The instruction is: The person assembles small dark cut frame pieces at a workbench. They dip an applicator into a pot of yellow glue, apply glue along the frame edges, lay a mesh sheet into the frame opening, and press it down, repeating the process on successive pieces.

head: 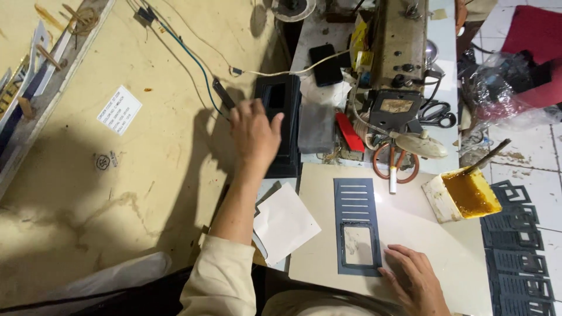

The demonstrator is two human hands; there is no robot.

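Observation:
My left hand reaches forward onto a stack of black framed panels at the left edge of the work table, fingers spread over its left side. My right hand rests flat on a beige board, fingertips touching the lower right corner of a dark grey slotted panel with a rectangular window. Neither hand is seen closed around anything.
A sewing machine stands at the back, with scissors, a red block and a black phone nearby. A tub of yellow glue with a brush sits right. More cut panels lie on the floor. White paper lies left.

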